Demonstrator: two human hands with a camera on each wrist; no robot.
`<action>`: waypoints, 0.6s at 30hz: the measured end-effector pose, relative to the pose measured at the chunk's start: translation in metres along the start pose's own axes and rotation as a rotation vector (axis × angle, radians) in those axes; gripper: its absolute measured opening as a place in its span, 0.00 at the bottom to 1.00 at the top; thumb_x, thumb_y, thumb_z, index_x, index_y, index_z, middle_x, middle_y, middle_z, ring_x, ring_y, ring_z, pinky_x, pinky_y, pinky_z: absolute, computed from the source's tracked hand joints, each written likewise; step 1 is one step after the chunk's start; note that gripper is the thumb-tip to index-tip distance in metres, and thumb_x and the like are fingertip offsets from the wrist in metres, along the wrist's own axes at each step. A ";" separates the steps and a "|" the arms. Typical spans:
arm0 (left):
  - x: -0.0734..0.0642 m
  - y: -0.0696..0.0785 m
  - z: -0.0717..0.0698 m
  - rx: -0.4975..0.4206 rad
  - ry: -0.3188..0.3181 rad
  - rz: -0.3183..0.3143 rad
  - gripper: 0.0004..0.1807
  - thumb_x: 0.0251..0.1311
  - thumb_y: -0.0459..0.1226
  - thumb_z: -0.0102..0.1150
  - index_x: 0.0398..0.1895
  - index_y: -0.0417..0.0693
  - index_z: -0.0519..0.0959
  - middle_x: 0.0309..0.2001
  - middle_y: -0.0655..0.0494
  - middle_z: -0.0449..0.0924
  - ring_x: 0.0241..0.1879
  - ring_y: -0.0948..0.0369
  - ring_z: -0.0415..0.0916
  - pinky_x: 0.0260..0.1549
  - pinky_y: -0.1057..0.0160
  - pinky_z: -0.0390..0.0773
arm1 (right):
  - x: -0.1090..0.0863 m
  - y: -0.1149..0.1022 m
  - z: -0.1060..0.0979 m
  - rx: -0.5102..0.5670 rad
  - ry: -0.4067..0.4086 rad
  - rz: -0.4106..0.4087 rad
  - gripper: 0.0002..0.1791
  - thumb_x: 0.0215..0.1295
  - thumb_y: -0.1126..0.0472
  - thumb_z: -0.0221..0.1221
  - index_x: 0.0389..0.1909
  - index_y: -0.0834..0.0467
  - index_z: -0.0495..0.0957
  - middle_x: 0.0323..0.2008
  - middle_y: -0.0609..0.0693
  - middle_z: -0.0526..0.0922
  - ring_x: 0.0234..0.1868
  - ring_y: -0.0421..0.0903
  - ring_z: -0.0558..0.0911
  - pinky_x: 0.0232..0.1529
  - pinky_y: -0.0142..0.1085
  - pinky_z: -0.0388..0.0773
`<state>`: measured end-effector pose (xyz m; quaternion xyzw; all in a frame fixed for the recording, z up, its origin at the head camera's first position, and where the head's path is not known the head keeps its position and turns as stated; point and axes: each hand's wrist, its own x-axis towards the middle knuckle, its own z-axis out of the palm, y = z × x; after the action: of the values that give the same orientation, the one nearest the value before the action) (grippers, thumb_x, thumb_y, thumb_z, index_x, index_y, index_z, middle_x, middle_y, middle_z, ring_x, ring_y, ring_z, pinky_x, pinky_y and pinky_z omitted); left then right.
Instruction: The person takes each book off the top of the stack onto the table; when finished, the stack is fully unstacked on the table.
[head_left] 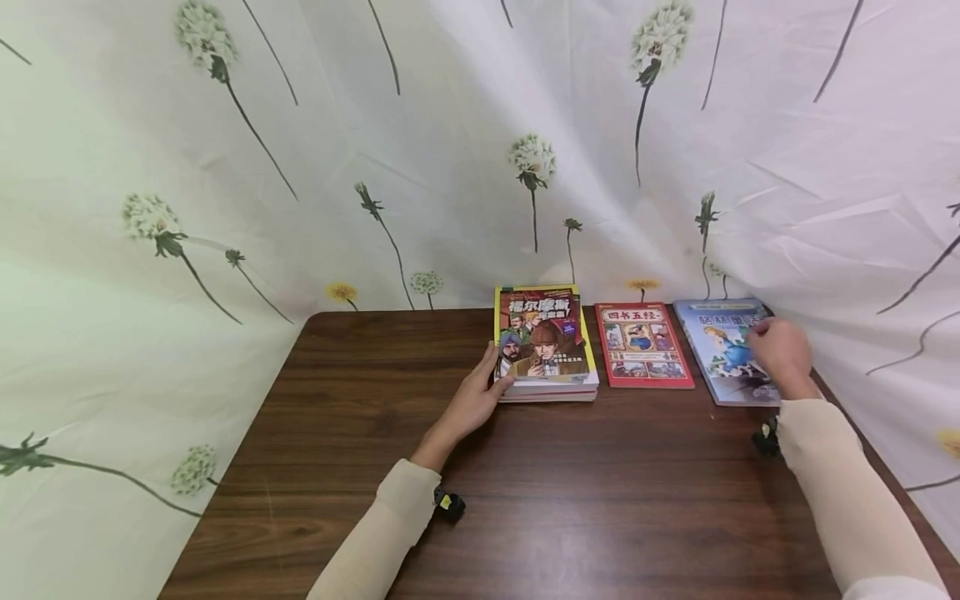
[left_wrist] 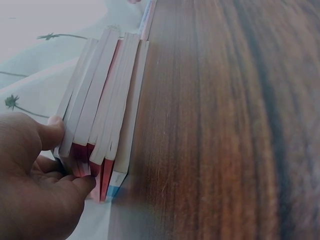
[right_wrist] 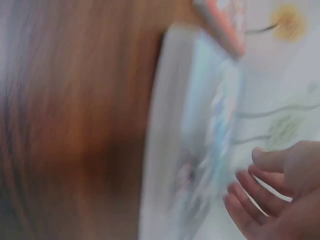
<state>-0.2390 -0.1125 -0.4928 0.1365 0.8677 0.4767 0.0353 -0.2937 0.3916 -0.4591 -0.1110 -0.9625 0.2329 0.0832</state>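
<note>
A stack of books (head_left: 547, 342) stands at the back middle of the table, with a yellow-edged comic-style cover on top. My left hand (head_left: 476, 396) rests against its left side, thumb at the near left corner of the top book. In the left wrist view the fingertips touch the spine side of the stacked books (left_wrist: 102, 107). My right hand (head_left: 783, 350) is over the right side of a blue book (head_left: 723, 346) with a figure in a blue dress. The right wrist view shows that hand's fingers (right_wrist: 240, 197) loosely bent, with nothing between them.
A red book (head_left: 643, 346) lies flat between the stack and the blue book. The dark wooden table (head_left: 570, 500) meets a white cloth backdrop (head_left: 450, 150) printed with dandelions behind its far edge. A small black device (head_left: 450, 505) is worn at each wrist.
</note>
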 end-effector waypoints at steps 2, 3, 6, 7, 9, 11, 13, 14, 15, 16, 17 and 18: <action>0.000 0.000 0.000 -0.001 -0.003 0.001 0.41 0.82 0.49 0.51 0.87 0.40 0.49 0.87 0.42 0.41 0.85 0.43 0.46 0.82 0.40 0.54 | -0.002 -0.010 0.000 0.044 -0.015 -0.031 0.20 0.76 0.58 0.55 0.49 0.73 0.82 0.44 0.72 0.85 0.38 0.64 0.82 0.30 0.47 0.75; 0.001 -0.001 0.000 -0.001 -0.004 0.000 0.41 0.82 0.49 0.51 0.87 0.40 0.49 0.87 0.42 0.41 0.85 0.43 0.45 0.82 0.40 0.54 | -0.003 -0.015 0.000 0.062 -0.025 -0.050 0.19 0.77 0.57 0.55 0.47 0.72 0.83 0.42 0.71 0.87 0.35 0.60 0.83 0.28 0.43 0.74; 0.000 -0.001 -0.001 0.001 -0.007 -0.004 0.41 0.82 0.49 0.51 0.87 0.40 0.49 0.88 0.43 0.41 0.86 0.44 0.45 0.82 0.40 0.54 | -0.009 -0.032 0.004 0.092 -0.050 -0.113 0.18 0.78 0.56 0.57 0.45 0.70 0.84 0.38 0.66 0.90 0.30 0.51 0.84 0.26 0.36 0.71; 0.000 -0.001 -0.001 0.000 -0.008 -0.007 0.42 0.82 0.49 0.52 0.87 0.41 0.48 0.88 0.43 0.40 0.86 0.44 0.45 0.82 0.41 0.54 | -0.012 -0.038 0.005 0.113 -0.057 -0.137 0.18 0.78 0.56 0.57 0.45 0.70 0.84 0.37 0.66 0.91 0.29 0.48 0.86 0.25 0.35 0.72; 0.001 -0.001 -0.001 -0.002 -0.008 -0.011 0.41 0.82 0.49 0.52 0.87 0.41 0.48 0.88 0.44 0.40 0.86 0.45 0.44 0.82 0.41 0.54 | -0.017 -0.051 0.009 0.146 -0.060 -0.190 0.18 0.79 0.57 0.58 0.46 0.70 0.84 0.38 0.66 0.91 0.28 0.47 0.87 0.25 0.34 0.74; 0.001 -0.001 -0.001 0.000 -0.008 -0.015 0.42 0.81 0.49 0.52 0.87 0.42 0.48 0.88 0.45 0.40 0.86 0.46 0.44 0.83 0.42 0.54 | -0.023 -0.064 0.013 0.172 -0.060 -0.235 0.18 0.79 0.57 0.58 0.47 0.71 0.84 0.38 0.67 0.91 0.27 0.46 0.88 0.26 0.35 0.75; 0.001 -0.001 0.000 0.002 -0.006 -0.015 0.42 0.81 0.49 0.52 0.87 0.42 0.48 0.88 0.45 0.40 0.86 0.46 0.44 0.83 0.42 0.54 | -0.030 -0.077 0.016 0.192 -0.060 -0.270 0.19 0.80 0.56 0.58 0.49 0.71 0.84 0.38 0.68 0.90 0.29 0.48 0.88 0.29 0.36 0.78; 0.002 -0.002 0.000 0.003 -0.005 -0.015 0.42 0.81 0.48 0.52 0.87 0.42 0.48 0.88 0.45 0.40 0.86 0.46 0.44 0.83 0.42 0.53 | -0.034 -0.083 0.017 0.193 -0.068 -0.284 0.20 0.81 0.55 0.58 0.51 0.71 0.84 0.40 0.68 0.90 0.32 0.51 0.89 0.31 0.39 0.80; 0.002 -0.002 0.000 0.004 -0.004 -0.015 0.42 0.81 0.48 0.52 0.87 0.42 0.48 0.88 0.45 0.41 0.86 0.46 0.44 0.83 0.42 0.53 | -0.038 -0.089 0.019 0.200 -0.083 -0.291 0.22 0.82 0.53 0.57 0.53 0.70 0.83 0.42 0.68 0.90 0.35 0.53 0.89 0.35 0.42 0.83; 0.002 -0.002 0.000 0.004 -0.002 -0.013 0.41 0.81 0.48 0.52 0.87 0.42 0.49 0.88 0.44 0.41 0.86 0.45 0.45 0.83 0.42 0.53 | -0.042 -0.096 0.020 0.219 -0.096 -0.304 0.22 0.82 0.52 0.57 0.55 0.70 0.83 0.45 0.69 0.90 0.39 0.56 0.90 0.38 0.46 0.85; 0.002 -0.002 0.000 0.005 -0.001 -0.011 0.41 0.81 0.49 0.52 0.87 0.42 0.49 0.88 0.44 0.41 0.86 0.44 0.45 0.82 0.41 0.54 | -0.045 -0.101 0.022 0.233 -0.113 -0.315 0.24 0.83 0.50 0.56 0.57 0.69 0.82 0.47 0.69 0.89 0.43 0.59 0.90 0.43 0.50 0.86; 0.002 -0.002 0.000 0.006 0.001 -0.010 0.41 0.81 0.49 0.52 0.87 0.41 0.49 0.88 0.43 0.41 0.86 0.44 0.45 0.82 0.41 0.54 | -0.049 -0.107 0.024 0.251 -0.134 -0.321 0.25 0.83 0.48 0.55 0.60 0.68 0.81 0.51 0.69 0.88 0.49 0.62 0.89 0.49 0.54 0.86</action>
<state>-0.2417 -0.1129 -0.4948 0.1323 0.8697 0.4740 0.0369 -0.2702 0.2760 -0.4360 0.0708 -0.9348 0.3414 0.0680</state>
